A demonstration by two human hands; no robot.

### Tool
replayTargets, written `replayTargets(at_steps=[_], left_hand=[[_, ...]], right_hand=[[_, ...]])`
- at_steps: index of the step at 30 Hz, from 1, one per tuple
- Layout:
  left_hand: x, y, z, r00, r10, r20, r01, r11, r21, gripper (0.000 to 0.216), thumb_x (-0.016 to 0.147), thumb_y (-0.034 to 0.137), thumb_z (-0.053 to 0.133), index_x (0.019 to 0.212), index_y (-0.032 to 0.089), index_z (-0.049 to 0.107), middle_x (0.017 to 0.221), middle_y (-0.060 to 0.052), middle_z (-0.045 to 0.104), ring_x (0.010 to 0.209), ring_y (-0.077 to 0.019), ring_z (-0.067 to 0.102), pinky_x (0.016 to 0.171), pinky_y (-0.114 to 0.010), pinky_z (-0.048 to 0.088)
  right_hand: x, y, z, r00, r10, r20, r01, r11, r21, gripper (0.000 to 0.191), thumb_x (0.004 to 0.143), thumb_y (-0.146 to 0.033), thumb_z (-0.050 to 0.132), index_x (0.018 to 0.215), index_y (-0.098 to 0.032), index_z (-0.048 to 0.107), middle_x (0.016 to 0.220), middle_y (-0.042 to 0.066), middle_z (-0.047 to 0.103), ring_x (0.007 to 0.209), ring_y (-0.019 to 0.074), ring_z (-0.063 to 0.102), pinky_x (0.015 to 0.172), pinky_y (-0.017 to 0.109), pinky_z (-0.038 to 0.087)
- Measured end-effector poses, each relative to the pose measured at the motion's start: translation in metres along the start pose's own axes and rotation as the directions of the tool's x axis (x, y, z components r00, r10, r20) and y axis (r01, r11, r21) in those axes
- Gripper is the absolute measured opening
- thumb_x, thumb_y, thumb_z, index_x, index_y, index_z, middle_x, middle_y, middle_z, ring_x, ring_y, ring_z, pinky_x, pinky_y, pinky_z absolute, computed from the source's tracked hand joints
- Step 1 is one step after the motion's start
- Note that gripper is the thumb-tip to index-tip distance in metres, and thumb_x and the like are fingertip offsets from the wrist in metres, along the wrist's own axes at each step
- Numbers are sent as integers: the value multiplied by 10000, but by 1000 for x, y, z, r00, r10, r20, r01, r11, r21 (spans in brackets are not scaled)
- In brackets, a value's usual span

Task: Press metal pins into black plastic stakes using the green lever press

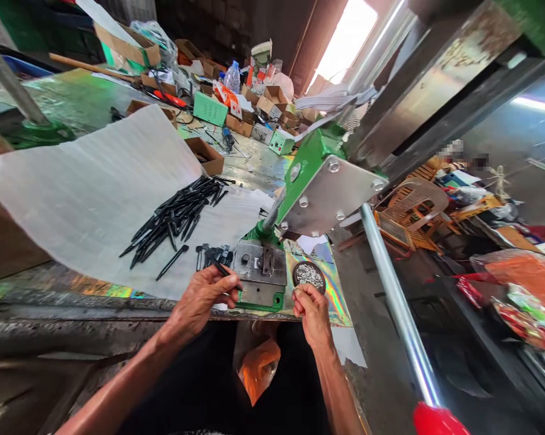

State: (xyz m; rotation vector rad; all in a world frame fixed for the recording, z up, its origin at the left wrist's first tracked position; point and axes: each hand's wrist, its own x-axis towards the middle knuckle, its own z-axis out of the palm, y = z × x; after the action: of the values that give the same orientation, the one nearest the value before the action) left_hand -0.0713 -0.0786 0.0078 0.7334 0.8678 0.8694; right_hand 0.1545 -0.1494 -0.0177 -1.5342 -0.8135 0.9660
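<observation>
Slim black pen-like stick point(220, 266), one of many on the worktop, is in the left hand point(209, 293), pinched between thumb and fingers above the near edge, its lower end by the green-footed steel base plate point(258, 296) of a press. The right hand point(311, 308) has thumb and fingertips pressed together; whether they pinch something small cannot be told. Just beyond it, near the worktop's near right corner, lies one round dark dish point(309, 276) of small silvery parts.

One large white sheet point(95, 181) covers the left of the worktop. On it lies one heap of black sticks point(175, 214), too tangled to count, with one single black stick point(171, 263) apart from it, toward the near edge. Several short flat black pieces point(204, 257), overlapping, lie between that stick and the base plate.

One green press head with a silvery front plate point(327, 196) rises over the base; one steel lever point(397, 302) ends in one red knob point(438, 420). Toward the far edge stand two pale-green metal boxes point(210, 109) and one clear blue-capped bottle point(231, 78).
</observation>
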Motion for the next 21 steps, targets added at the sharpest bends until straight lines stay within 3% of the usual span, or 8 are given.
replayTargets(at_steps=[4,8,11,16,21], left_hand=[[0,-14,21,991,-123,49,131,963,-236,325,602,320,809,704,130,565,687,-20,615,515,-96,541,448,-199,453],[-2,-20,26,976,-196,99,219,900,-376,164,769,213,673,680,111,579,591,-14,562,494,-73,511,451,-165,430],[-4,-24,25,975,-181,132,220,881,-419,172,791,222,671,695,103,591,565,-13,550,482,-70,503,453,-155,430],[-5,-30,24,978,-105,182,182,859,-478,331,607,305,850,707,85,623,578,-18,579,490,-75,521,451,-149,444],[-6,-30,24,978,-105,182,180,865,-468,374,557,334,877,687,86,629,563,-14,577,489,-79,526,453,-152,445]], right_hand=[[-34,-26,51,987,9,163,-35,986,160,203,785,-362,616,714,-185,547,605,-53,452,450,58,324,433,222,278],[-49,-37,76,977,-4,212,-55,961,272,218,772,-364,652,704,-178,560,531,-67,413,444,61,325,424,211,281],[-51,-40,81,980,3,197,-66,947,315,229,744,-365,681,696,-173,565,548,-53,460,449,58,323,413,203,281],[-51,-39,80,982,26,189,-85,948,308,218,749,-349,673,697,-169,560,622,-11,570,450,49,337,418,200,289],[-50,-34,78,980,22,197,-78,957,281,212,767,-351,653,715,-172,553,676,8,616,464,53,349,424,201,291]])
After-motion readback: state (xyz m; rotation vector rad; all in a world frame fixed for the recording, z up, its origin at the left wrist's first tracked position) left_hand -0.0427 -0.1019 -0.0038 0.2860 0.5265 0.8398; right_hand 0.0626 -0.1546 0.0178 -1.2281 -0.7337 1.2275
